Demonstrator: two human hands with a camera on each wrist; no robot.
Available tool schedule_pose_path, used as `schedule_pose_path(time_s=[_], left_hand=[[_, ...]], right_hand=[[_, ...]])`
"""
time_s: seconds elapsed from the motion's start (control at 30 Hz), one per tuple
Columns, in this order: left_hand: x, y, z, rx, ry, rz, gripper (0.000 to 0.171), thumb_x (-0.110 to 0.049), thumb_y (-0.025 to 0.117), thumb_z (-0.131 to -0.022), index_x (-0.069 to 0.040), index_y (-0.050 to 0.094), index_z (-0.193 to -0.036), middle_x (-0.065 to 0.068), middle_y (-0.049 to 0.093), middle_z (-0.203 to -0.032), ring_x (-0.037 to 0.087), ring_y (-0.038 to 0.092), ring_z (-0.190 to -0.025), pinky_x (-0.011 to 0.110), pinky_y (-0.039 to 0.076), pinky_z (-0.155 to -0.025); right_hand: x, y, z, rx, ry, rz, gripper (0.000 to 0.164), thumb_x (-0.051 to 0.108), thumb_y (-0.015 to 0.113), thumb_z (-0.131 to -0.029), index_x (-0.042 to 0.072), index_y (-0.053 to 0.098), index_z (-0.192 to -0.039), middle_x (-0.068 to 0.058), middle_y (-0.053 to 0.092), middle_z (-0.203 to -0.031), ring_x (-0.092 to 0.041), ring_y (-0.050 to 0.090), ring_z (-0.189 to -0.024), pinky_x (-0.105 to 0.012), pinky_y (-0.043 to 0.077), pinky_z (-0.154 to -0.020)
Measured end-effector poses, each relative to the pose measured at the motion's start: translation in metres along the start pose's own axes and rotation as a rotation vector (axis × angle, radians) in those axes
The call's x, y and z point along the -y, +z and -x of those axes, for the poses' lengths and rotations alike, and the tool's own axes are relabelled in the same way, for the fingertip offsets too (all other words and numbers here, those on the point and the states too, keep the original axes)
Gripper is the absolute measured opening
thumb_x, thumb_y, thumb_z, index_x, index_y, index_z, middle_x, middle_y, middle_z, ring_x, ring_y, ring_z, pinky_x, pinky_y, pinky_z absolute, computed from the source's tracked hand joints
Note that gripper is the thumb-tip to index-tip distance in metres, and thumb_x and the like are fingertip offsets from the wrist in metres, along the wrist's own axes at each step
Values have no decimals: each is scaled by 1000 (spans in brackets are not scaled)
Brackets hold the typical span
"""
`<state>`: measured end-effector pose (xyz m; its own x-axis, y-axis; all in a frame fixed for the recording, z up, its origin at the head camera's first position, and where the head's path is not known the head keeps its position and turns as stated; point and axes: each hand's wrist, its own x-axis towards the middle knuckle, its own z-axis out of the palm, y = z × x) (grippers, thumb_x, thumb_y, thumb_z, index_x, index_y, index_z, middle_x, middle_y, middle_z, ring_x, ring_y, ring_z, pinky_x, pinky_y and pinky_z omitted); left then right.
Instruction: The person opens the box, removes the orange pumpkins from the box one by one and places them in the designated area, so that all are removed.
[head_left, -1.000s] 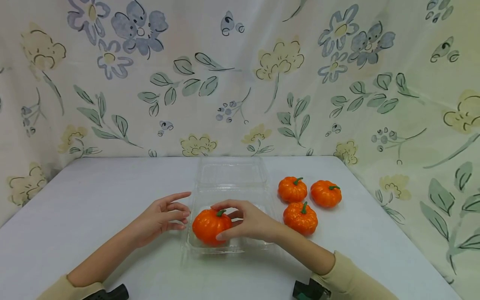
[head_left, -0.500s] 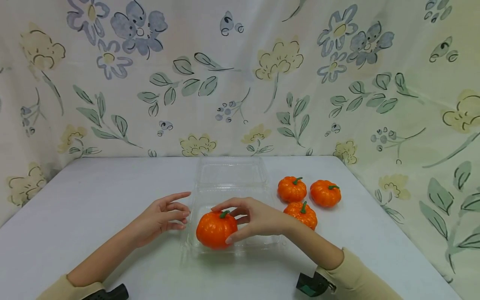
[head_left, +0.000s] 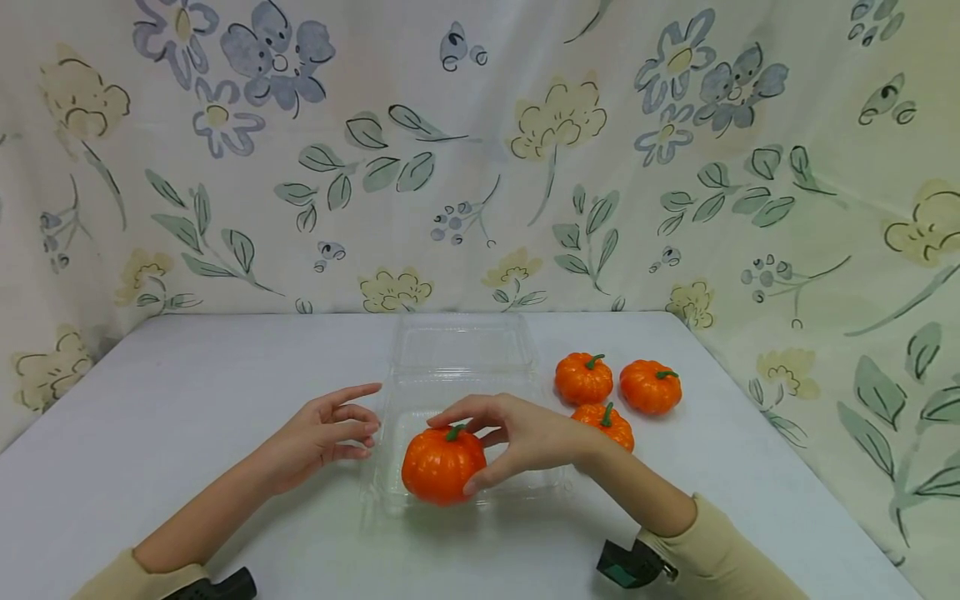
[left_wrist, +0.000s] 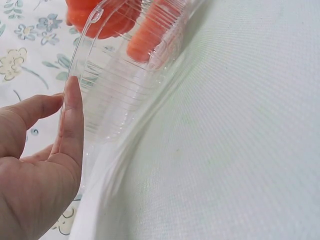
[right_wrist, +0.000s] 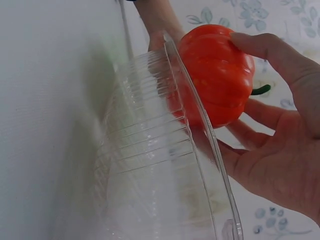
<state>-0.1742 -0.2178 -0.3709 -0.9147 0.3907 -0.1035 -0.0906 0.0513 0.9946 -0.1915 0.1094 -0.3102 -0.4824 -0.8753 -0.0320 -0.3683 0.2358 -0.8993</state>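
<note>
My right hand (head_left: pixel 517 437) grips a small orange toy pumpkin (head_left: pixel 442 467) with a green stem, thumb on the near side and fingers over the far side. The pumpkin is held up over the front part of a clear plastic clamshell box (head_left: pixel 465 392), whose lid lies back. In the right wrist view the pumpkin (right_wrist: pixel 217 75) shows above the box's rim (right_wrist: pixel 200 107). My left hand (head_left: pixel 330 429) is at the box's left side, its fingers loosely extended. The left wrist view shows the left fingertips (left_wrist: pixel 73 92) along the box's rim, seemingly touching it.
Beyond my right forearm, on the white table (head_left: pixel 225 367), sit three more orange pumpkins: one at the back left (head_left: pixel 583 379), one at the right (head_left: pixel 651 387) and a nearer one (head_left: pixel 609 427) partly behind the forearm. A flowered cloth (head_left: pixel 480 167) hangs behind the table.
My right hand has lifted the pumpkin a little and carried it to the right and toward me. The right forearm now covers part of the nearest pumpkin. My left hand has stayed still.
</note>
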Motion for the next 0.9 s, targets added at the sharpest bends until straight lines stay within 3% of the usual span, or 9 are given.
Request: schedule_pose_path(time_s=[0.3, 0.6, 0.9], left_hand=[[0, 0, 0, 4, 6, -4, 76, -12, 64, -106, 1, 21, -166, 5, 67, -112, 17, 68, -94, 31, 64, -87], [0, -1, 0, 11, 6, -3, 75, -12, 63, -106, 1, 21, -166, 5, 68, -112, 17, 68, -95, 30, 63, -87], [1, -1, -1, 13, 10, -1, 74, -11, 63, -106, 1, 21, -166, 5, 68, -112, 16, 68, -94, 30, 63, -86]], right_hand=[[-3, 6, -4, -44, 6, -34, 56, 19, 77, -95, 4, 59, -146, -12, 61, -146, -16, 61, -123, -31, 57, -102], [-4, 7, -3, -62, 51, -37, 61, 19, 80, -93, 5, 57, -148, -10, 60, -147, -19, 61, -124, -37, 57, -105], [-1, 7, -2, -54, 76, -14, 61, 20, 80, -92, 6, 58, -147, -7, 60, -147, -18, 57, -126, -31, 54, -105]])
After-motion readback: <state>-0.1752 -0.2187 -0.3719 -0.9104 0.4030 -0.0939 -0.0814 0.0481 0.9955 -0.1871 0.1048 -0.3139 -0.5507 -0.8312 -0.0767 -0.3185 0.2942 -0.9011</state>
